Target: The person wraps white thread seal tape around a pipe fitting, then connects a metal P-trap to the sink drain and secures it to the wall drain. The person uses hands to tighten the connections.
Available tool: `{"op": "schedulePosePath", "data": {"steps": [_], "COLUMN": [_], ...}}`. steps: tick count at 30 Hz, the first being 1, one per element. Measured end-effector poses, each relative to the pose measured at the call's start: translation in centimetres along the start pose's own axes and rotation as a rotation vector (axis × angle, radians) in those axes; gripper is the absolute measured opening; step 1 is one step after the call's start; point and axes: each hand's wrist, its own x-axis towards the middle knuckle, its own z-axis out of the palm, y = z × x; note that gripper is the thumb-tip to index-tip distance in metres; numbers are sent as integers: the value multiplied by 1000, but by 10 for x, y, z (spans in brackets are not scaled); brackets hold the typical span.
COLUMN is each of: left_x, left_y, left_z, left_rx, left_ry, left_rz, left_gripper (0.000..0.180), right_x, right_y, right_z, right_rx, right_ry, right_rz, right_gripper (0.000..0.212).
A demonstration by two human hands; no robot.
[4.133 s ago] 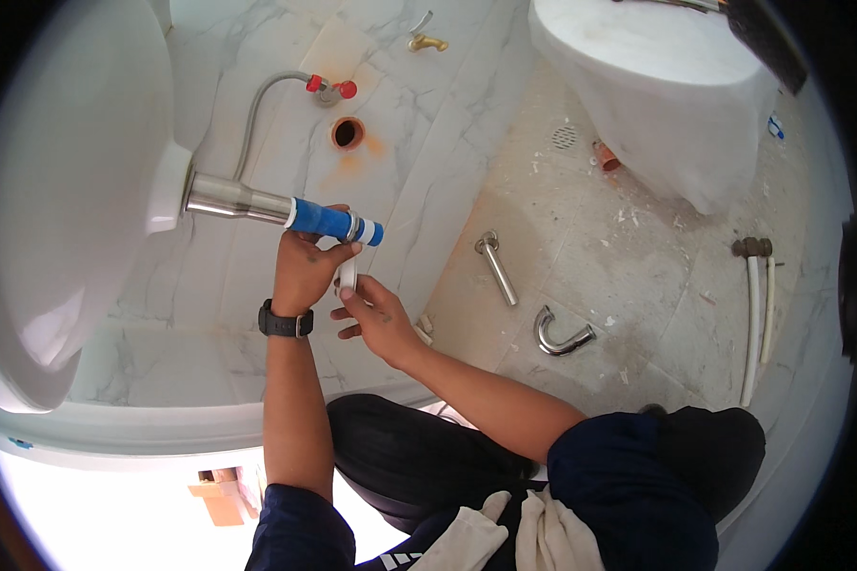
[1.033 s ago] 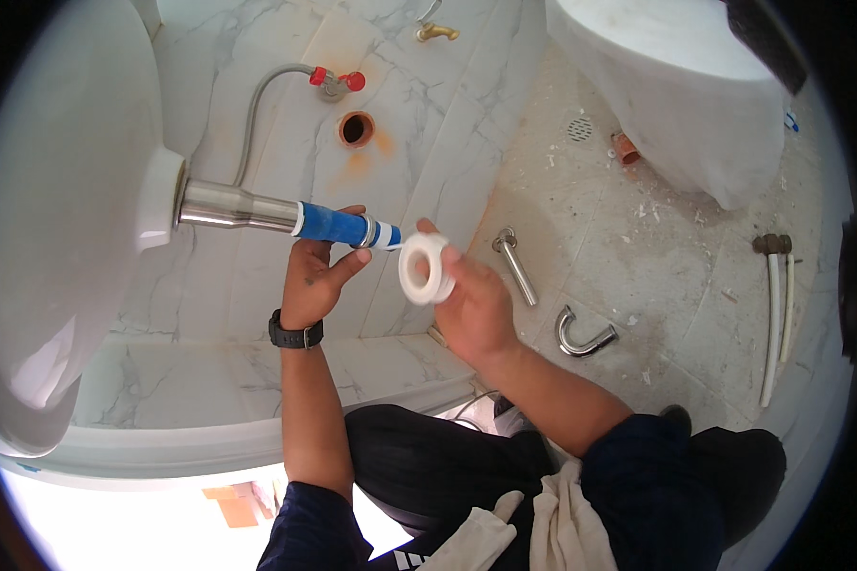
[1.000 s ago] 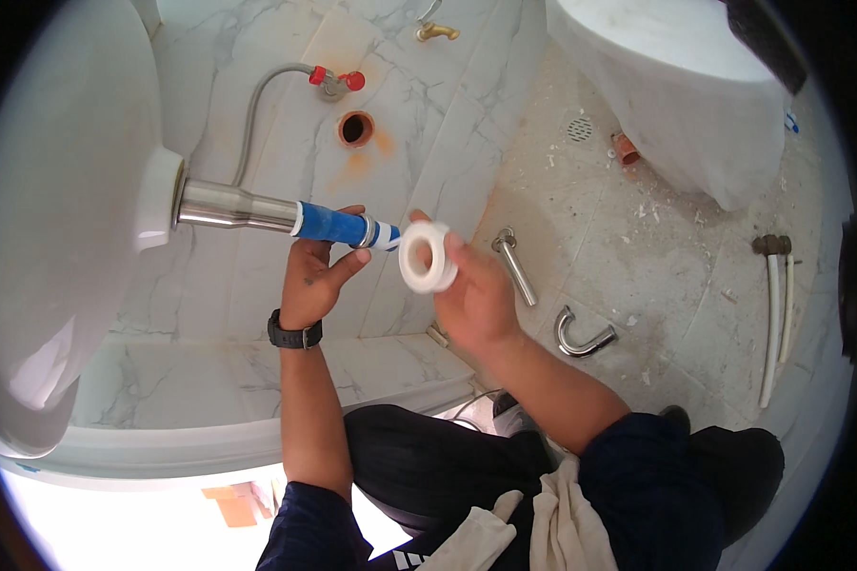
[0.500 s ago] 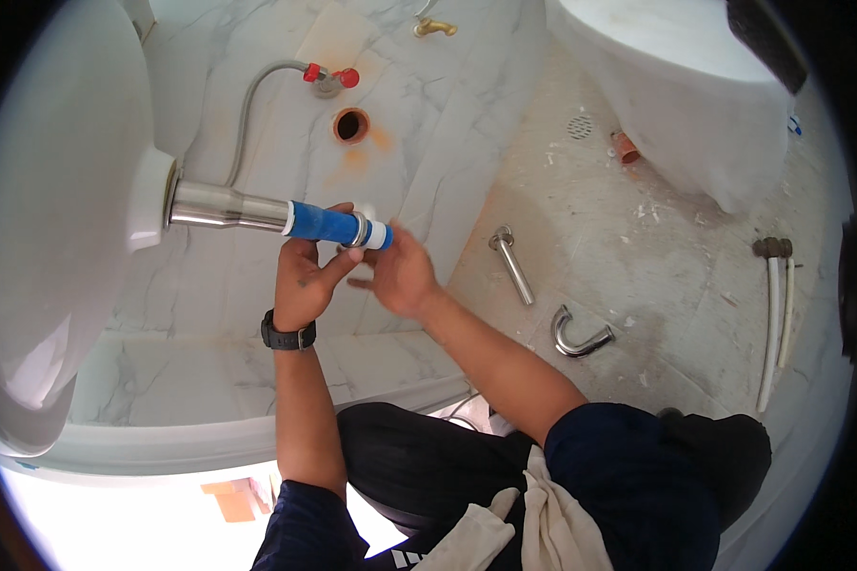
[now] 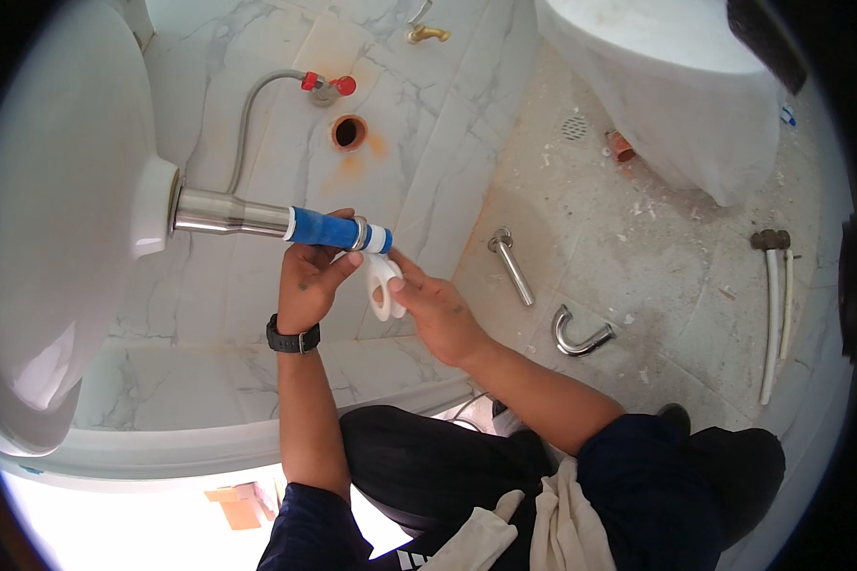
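Observation:
A metal drain pipe (image 5: 233, 211) runs out from the white basin (image 5: 76, 209) at the left. Its end section is covered in blue (image 5: 320, 227), with a metal ring nut (image 5: 361, 234) around it and a band of white tape (image 5: 378, 240) near the blue tip. My left hand (image 5: 305, 290) is closed around the blue section, thumb by the nut; its fingers are partly hidden behind the pipe. Just below the tip, a roll of white thread seal tape (image 5: 381, 288) is pinched in my right hand (image 5: 443, 316).
A rust-stained wall hole (image 5: 348, 132), a red-handled valve (image 5: 326, 88) with a braided hose and a brass tap (image 5: 428, 34) are ahead. On the floor lie a flanged metal tube (image 5: 511, 266), a chrome U-bend (image 5: 581, 333) and a hammer (image 5: 770, 314). A wrapped white fixture (image 5: 667, 86) stands far right.
My right hand has moved from the pipe's tip down and to the right, and the white tape roll now shows in it. My left hand keeps its hold on the pipe.

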Motion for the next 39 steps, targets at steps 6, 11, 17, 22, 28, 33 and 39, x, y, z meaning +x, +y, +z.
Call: {"op": "schedulePosePath", "data": {"steps": [6,11,17,22,28,33,39], "left_x": [-2,-1,-3,-3,-2,0,-1], "left_y": [-1,-2,3,9,8,2,7], "left_z": [-2,-1,-1,1,-3,-3,-3], "left_rx": [52,69,79,109,295,236,160], "left_ry": [22,39,14,2,19,-9,8], "left_rz": [-6,23,-32,-58,4,19,-123], "left_gripper": [54,54,59,62,57,57,62], "right_x": [10,56,96,99,72,49,26], "right_y": [-41,-51,-22,14,44,47,46], "right_z": [-14,-28,-31,-23,-6,19,29], "right_rx": [443,623,691,834,621,248,214], "right_ry": [26,26,-36,-118,-142,-3,35], "right_rz": [-112,-102,55,147,241,292,277], "right_gripper": [56,52,71,66,50,44,48]}}
